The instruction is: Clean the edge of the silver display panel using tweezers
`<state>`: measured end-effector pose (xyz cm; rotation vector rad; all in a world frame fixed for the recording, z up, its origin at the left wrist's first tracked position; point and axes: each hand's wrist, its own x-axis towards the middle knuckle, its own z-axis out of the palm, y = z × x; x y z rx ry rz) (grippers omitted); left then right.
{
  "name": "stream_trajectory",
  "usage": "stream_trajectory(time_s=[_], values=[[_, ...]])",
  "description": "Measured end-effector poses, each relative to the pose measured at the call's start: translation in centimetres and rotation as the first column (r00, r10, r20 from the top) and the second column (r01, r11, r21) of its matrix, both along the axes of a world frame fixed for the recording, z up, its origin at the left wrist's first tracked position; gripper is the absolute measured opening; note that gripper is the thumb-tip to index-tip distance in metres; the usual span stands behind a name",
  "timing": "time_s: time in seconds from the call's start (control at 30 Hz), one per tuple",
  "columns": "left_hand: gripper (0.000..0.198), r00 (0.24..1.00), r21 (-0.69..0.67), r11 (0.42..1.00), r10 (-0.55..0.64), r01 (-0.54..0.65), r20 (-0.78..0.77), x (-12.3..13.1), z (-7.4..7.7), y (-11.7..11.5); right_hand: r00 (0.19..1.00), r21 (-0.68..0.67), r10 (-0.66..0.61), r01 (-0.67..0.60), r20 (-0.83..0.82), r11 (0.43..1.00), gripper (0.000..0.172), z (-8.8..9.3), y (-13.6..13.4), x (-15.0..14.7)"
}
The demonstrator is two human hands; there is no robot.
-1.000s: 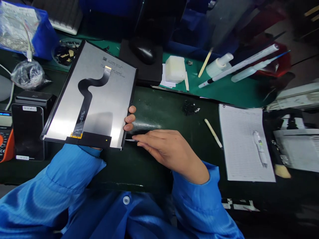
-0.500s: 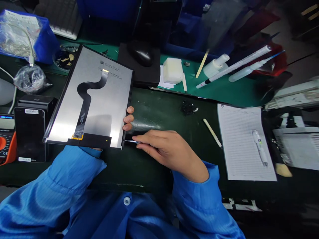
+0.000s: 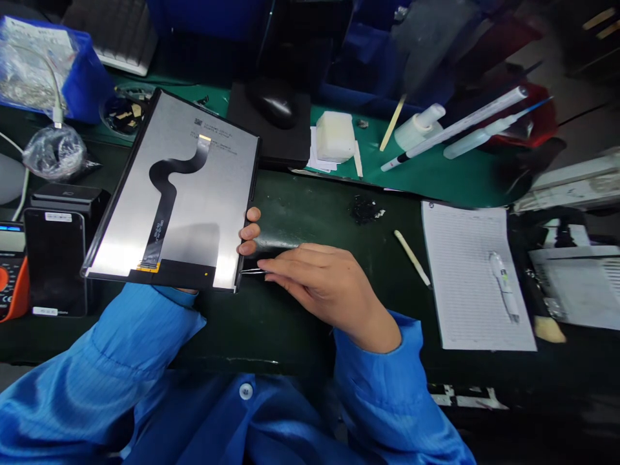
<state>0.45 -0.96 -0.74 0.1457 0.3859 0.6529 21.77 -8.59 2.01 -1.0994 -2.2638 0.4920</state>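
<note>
My left hand (image 3: 250,231) is closed around a tablet display panel (image 3: 213,200) from beneath. Only its fingertips show at the panel's right edge; the palm is hidden. The panel's silvery back faces up, tilted, with a black flex cable (image 3: 167,187) curving across it. A black strip runs along the near edge. Between the thumb and forefinger of my right hand (image 3: 322,284) is a pair of thin metal tweezers (image 3: 252,271). Their tips meet the panel's near right corner; whether they grip anything there cannot be seen.
A phone (image 3: 55,258) and multimeter (image 3: 12,278) are at left. Black scraps (image 3: 365,210), a whitish stick (image 3: 411,258) and a ruled notepad (image 3: 477,284) with a pen (image 3: 504,287) lie to the right. A white block (image 3: 335,137) and a mouse (image 3: 278,106) stand behind.
My right hand has turned slightly, its knuckles a little higher, and the tweezers' two prongs now show apart. The display panel stays almost in place in my left hand.
</note>
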Motion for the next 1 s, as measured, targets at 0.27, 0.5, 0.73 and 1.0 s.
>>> stream_trajectory(time_s=[0.27,0.5,0.73,1.0], values=[[0.047,0.997,-0.023,0.997,-0.073,0.073,-0.015,0.17,-0.2,0.12,1.0,0.028,0.006,-0.006,0.021,1.0,0.017,-0.06,0.09,0.01],[0.048,1.0,-0.051,0.999,0.002,0.0,0.025,0.25,-0.14,-0.11,1.0,0.009,0.006,-0.006,0.006,1.0,0.017,-0.13,0.04,0.02],[0.041,0.997,-0.039,0.996,-0.08,0.08,0.016,0.15,0.08,-0.49,1.0,-0.008,0.014,-0.014,-0.006,1.0,0.02,-0.3,0.06,0.21],[0.039,1.0,-0.214,0.977,-0.018,0.012,-0.026,0.35,0.22,-0.5,0.999,0.022,0.053,-0.054,0.012,0.998,0.02,-0.23,-0.12,0.32]])
